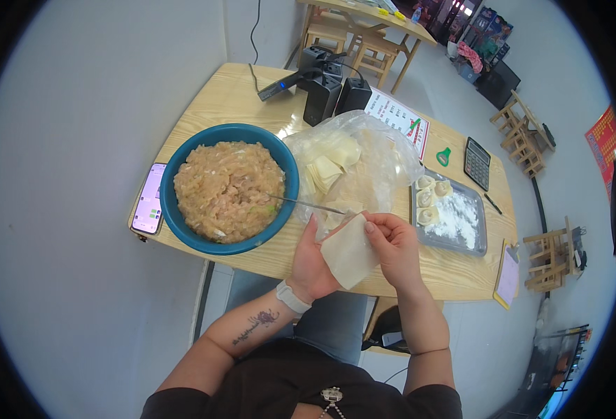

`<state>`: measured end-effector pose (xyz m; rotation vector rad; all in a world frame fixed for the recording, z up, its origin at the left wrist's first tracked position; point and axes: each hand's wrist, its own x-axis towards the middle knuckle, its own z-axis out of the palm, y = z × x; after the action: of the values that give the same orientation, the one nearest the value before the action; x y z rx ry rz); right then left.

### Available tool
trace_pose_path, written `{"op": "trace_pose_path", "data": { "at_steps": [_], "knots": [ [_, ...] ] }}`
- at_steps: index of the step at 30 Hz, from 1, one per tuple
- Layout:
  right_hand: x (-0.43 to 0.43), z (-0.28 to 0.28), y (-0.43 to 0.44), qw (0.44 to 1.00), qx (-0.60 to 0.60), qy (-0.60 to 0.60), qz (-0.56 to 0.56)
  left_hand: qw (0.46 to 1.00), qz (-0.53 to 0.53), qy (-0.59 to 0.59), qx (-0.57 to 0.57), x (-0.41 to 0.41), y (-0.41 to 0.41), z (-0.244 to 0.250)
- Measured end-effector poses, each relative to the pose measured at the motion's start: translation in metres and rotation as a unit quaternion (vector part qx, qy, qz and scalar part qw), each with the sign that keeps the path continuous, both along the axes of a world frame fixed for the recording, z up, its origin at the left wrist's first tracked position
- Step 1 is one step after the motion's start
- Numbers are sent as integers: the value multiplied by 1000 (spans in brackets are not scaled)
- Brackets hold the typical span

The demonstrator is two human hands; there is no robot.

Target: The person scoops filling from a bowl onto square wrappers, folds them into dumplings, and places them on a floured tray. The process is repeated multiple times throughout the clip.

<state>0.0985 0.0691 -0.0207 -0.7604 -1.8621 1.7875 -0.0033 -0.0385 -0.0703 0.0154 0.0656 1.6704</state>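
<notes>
A square of pale dough wrapper (pixel 347 256) lies across the palm and fingers of my left hand (pixel 310 267), which is turned up with the thumb raised. My right hand (pixel 399 246) pinches the wrapper's upper right edge between thumb and fingers. A thin metal stick (pixel 308 203) reaches from the bowl towards my hands; its near end is by the wrapper, and I cannot tell whether my right hand also grips it. Minced filling (pixel 224 188) with bits of green heaps up in a blue bowl (pixel 169 209) left of my hands. More wrappers (pixel 323 173) lie stacked on a clear plastic bag (pixel 376 178).
To the right, a metal tray (pixel 483 246) holds white flour and several folded wontons (pixel 427 198). Black power banks (pixel 322 99) stand at the back. A phone (pixel 149 201), calculator (pixel 477 162), green cutter (pixel 443 156), pen (pixel 493 204) and clipboard (pixel 507 272) lie around the table (pixel 266 267).
</notes>
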Motion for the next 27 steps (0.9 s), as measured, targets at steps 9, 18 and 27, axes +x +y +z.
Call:
{"op": "trace_pose_path", "data": {
  "at_steps": [9,18,27],
  "knots": [
    [-28,17,6,942,316,-7,111,995,20,97,-34,2,-47,-4],
    [-118,10,-24,975,158,107,113,994,12,-98,38,-20,-121,7],
    [-103,54,-9,850,476,190,122,982,72,138,-110,-18,-141,38]
  ]
}}
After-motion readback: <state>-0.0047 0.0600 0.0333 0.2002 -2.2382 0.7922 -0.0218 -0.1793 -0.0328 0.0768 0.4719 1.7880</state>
